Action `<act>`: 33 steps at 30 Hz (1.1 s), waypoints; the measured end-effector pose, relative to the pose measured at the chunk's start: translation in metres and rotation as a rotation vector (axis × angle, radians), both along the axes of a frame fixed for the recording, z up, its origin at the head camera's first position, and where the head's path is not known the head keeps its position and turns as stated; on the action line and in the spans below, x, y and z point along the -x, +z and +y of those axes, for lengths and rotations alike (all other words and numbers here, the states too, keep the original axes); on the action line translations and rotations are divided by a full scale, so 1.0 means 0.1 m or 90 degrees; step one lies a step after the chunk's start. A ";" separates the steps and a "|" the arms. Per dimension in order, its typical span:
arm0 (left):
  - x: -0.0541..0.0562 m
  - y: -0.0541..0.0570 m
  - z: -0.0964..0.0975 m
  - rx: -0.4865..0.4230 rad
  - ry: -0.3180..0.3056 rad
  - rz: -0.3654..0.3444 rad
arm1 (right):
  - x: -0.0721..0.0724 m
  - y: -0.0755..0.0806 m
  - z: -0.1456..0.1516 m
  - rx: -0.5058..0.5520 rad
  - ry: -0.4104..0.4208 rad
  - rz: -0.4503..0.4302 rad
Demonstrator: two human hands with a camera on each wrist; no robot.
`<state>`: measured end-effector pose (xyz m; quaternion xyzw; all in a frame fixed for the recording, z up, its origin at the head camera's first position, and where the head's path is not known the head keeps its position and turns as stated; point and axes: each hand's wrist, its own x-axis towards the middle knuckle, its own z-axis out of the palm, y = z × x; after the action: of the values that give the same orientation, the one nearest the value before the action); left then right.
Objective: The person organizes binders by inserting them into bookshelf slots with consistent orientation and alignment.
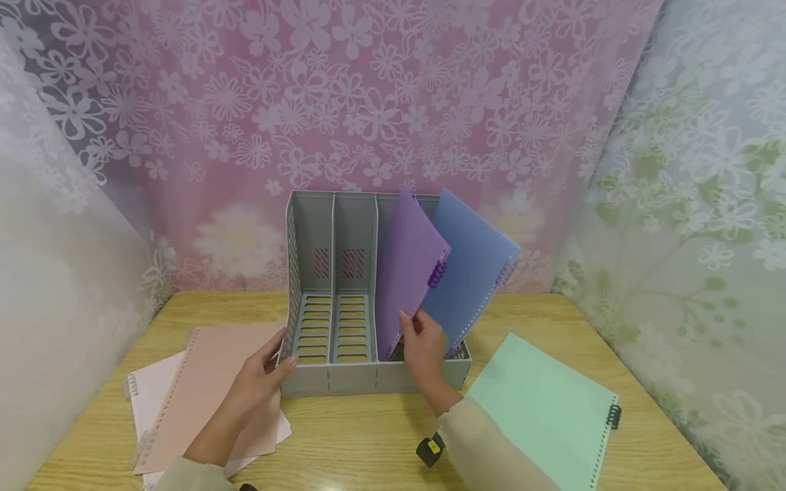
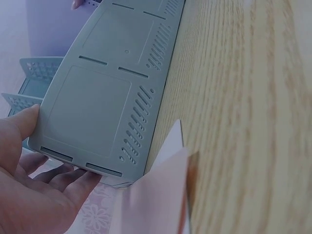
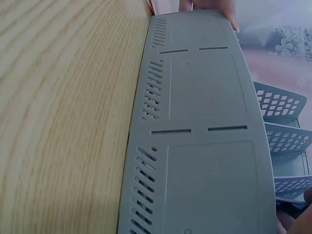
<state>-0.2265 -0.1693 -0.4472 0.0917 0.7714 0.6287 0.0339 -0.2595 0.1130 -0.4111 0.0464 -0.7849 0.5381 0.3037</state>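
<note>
Head cam: purple ntbk (image 1: pixel 408 269) in R hand (image 1: pixel 425 346)

A pale wooden table (image 1: pixel 346 436), its grain visible, stands before a pink, white-flowered drape (image 1: pixel 393 102). A whitish drape (image 1: pixel 61 259) hangs at left, a pale, leaf-patterned drape (image 1: pixel 688 239) at right.

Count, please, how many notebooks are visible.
5: a purple notebook and a blue notebook in the gray rack; a green notebook on the table, right; a peach notebook, left, over a pale pink notebook. Others may hide underneath.
</note>
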 end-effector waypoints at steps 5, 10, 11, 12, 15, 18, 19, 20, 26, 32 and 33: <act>0.00 0.00 0.00 -0.006 0.003 -0.002 | 0.01 0.01 0.03 -0.034 -0.021 -0.002; -0.01 0.02 0.00 -0.001 0.006 -0.001 | 0.00 0.02 0.06 -0.041 -0.016 -0.009; -0.02 0.02 0.00 -0.001 0.006 0.000 | 0.00 0.02 0.06 -0.038 -0.013 -0.008; -0.02 0.02 0.00 -0.001 0.005 0.000 | 0.00 0.01 0.07 -0.035 -0.010 -0.010; -0.01 0.02 0.00 0.000 0.004 0.004 | -0.01 0.01 0.08 -0.023 0.000 -0.014; -0.01 0.01 0.00 -0.004 0.003 0.008 | -0.01 0.02 0.09 -0.017 0.004 -0.018; -0.01 0.01 0.00 -0.005 0.002 0.010 | -0.02 0.03 0.09 -0.016 0.006 -0.018; -0.01 0.02 0.00 -0.007 0.001 0.011 | -0.02 0.03 0.10 -0.016 0.008 -0.019; -0.01 0.02 0.00 -0.008 -0.003 0.008 | -0.02 0.00 0.12 -0.016 0.011 -0.032; -0.01 0.02 0.00 0.004 0.000 0.007 | -0.03 0.00 0.13 -0.017 0.025 -0.026; -0.01 0.02 0.00 0.003 0.000 0.007 | -0.04 -0.01 0.13 -0.020 0.028 -0.022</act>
<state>-0.2260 -0.1695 -0.4454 0.0954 0.7732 0.6263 0.0297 -0.2559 0.1260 -0.4117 0.0591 -0.7970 0.5332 0.2775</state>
